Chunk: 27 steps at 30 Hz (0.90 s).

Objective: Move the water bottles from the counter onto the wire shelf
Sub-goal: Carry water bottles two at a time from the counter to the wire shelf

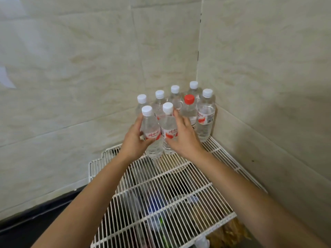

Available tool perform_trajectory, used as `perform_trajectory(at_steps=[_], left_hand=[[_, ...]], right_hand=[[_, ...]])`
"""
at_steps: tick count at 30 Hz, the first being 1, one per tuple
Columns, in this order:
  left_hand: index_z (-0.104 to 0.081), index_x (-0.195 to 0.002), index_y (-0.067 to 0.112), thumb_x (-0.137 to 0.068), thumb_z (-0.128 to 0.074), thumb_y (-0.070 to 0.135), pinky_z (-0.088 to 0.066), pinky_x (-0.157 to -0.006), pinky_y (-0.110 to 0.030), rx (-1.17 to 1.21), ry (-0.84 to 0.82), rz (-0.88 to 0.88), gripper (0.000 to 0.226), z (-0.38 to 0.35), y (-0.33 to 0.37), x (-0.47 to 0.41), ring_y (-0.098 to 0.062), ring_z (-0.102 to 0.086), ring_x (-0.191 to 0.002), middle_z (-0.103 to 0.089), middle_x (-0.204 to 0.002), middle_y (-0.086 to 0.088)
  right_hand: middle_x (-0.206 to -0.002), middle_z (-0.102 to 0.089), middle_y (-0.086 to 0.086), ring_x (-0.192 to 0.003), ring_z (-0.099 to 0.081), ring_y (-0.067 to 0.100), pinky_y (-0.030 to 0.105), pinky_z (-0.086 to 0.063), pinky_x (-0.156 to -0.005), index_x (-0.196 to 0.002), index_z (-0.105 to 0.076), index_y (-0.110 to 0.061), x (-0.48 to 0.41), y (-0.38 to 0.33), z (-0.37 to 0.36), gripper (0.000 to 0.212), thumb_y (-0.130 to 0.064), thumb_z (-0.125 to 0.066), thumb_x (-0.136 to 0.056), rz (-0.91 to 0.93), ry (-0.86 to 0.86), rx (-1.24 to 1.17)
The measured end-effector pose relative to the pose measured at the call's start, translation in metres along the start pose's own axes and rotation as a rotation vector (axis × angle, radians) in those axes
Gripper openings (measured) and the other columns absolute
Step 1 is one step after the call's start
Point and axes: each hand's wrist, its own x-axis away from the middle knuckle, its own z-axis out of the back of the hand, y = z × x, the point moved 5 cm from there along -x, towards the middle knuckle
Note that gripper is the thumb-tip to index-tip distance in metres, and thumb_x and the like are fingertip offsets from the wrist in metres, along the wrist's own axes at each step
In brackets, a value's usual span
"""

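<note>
A tiled corner backs the wire shelf (179, 194). Two near water bottles (152, 133) stand there, the left hand (134, 140) wrapping one, the right hand (182, 138) the other, hiding labels; clutter beneath is indistinct.

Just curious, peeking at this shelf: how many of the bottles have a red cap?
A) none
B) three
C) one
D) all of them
C: only the red-capped bottle near the back right differs; the others on the wire shelf show white caps.
</note>
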Motion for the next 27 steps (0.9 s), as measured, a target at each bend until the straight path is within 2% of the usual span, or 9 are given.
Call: perform_trajectory(at_steps=[2,5,8,10,13,18,22,25,27], left_hand=[[-0.029,-0.145,0.057,-0.082,-0.082,0.007,-0.053,-0.092,-0.015,0.005,0.017,0.010,0.096,-0.002,-0.004,-0.001,0.007,-0.059,-0.115,-0.054,-0.141,0.007],[-0.026,-0.157,0.038,-0.083,-0.081,0.007,-0.055,-0.101,-0.041,0.009,0.031,0.032,0.097,-0.006,-0.005,-0.003,-0.019,-0.059,-0.126,-0.054,-0.144,0.000],[-0.018,-0.160,0.038,-0.085,-0.080,0.010,-0.051,-0.105,-0.048,-0.027,0.031,0.027,0.101,-0.010,-0.006,-0.004,-0.023,-0.058,-0.126,-0.052,-0.144,-0.006],[-0.011,-0.161,0.041,-0.087,-0.079,0.012,-0.047,-0.110,-0.049,-0.069,0.035,0.059,0.104,-0.009,-0.010,-0.003,-0.025,-0.057,-0.127,-0.047,-0.141,-0.011],[-0.003,-0.161,0.043,-0.089,-0.077,0.017,-0.047,-0.110,-0.049,-0.104,0.028,0.085,0.107,-0.005,-0.008,0.005,-0.026,-0.058,-0.123,-0.046,-0.137,-0.013],[0.019,-0.159,0.036,-0.096,-0.068,0.021,-0.043,-0.111,-0.041,-0.268,-0.019,0.049,0.108,-0.010,0.005,0.027,-0.027,-0.052,-0.136,-0.042,-0.157,-0.012],[0.014,-0.161,0.026,-0.102,-0.056,0.034,-0.031,-0.117,-0.040,-0.370,0.005,0.128,0.092,-0.009,0.006,0.054,-0.026,-0.029,-0.152,-0.016,-0.170,-0.005],[0.004,-0.162,0.026,-0.104,-0.040,0.049,-0.020,-0.123,-0.042,-0.478,0.069,0.166,0.077,-0.005,0.006,0.083,-0.024,-0.012,-0.157,-0.004,-0.172,-0.003],[-0.003,-0.163,0.027,-0.105,-0.032,0.053,-0.017,-0.124,-0.046,-0.576,0.142,0.182,0.070,-0.001,0.005,0.108,-0.028,-0.010,-0.158,-0.002,-0.172,-0.006]], right_hand=[[-0.158,-0.033,0.011,-0.128,-0.057,0.029,0.039,-0.049,-0.099,-0.163,0.003,-0.032,0.000,0.000,-0.003,0.110,-0.027,-0.078,-0.089,0.012,0.016,0.041],[-0.156,-0.035,0.013,-0.126,-0.059,0.028,0.039,-0.050,-0.098,-0.163,0.005,-0.029,-0.004,0.000,-0.003,0.109,-0.027,-0.076,-0.091,0.020,0.058,0.077],[-0.166,-0.023,0.014,-0.136,-0.052,0.030,0.044,-0.048,-0.103,-0.162,0.013,-0.026,-0.004,-0.001,-0.008,0.106,-0.026,-0.070,-0.096,0.061,0.042,0.098],[-0.166,-0.018,0.016,-0.132,-0.055,0.031,0.043,-0.052,-0.097,-0.162,0.014,-0.022,-0.005,-0.002,-0.010,0.103,-0.029,-0.067,-0.098,0.083,0.042,0.181],[-0.146,-0.035,0.018,-0.111,-0.062,0.029,0.038,-0.055,-0.081,-0.163,0.003,-0.018,-0.005,-0.006,-0.008,0.101,-0.037,-0.069,-0.095,0.098,0.098,0.347],[-0.145,-0.036,0.018,-0.101,-0.063,0.026,0.039,-0.055,-0.080,-0.162,0.011,-0.028,0.001,-0.003,-0.004,0.104,-0.025,-0.069,-0.097,0.031,0.022,0.281],[-0.137,-0.044,0.014,-0.097,-0.062,0.024,0.037,-0.054,-0.078,-0.162,0.011,-0.032,0.013,0.007,0.008,0.108,-0.008,-0.069,-0.093,0.091,0.006,0.182],[-0.123,-0.049,0.010,-0.092,-0.059,0.022,0.039,-0.055,-0.076,-0.163,0.005,-0.030,0.024,0.014,0.014,0.096,-0.017,-0.064,-0.098,0.158,0.053,0.139],[-0.119,-0.051,0.010,-0.090,-0.058,0.023,0.038,-0.054,-0.072,-0.163,-0.012,-0.022,0.036,0.014,0.015,0.076,-0.026,-0.056,-0.102,0.272,0.136,0.166]])
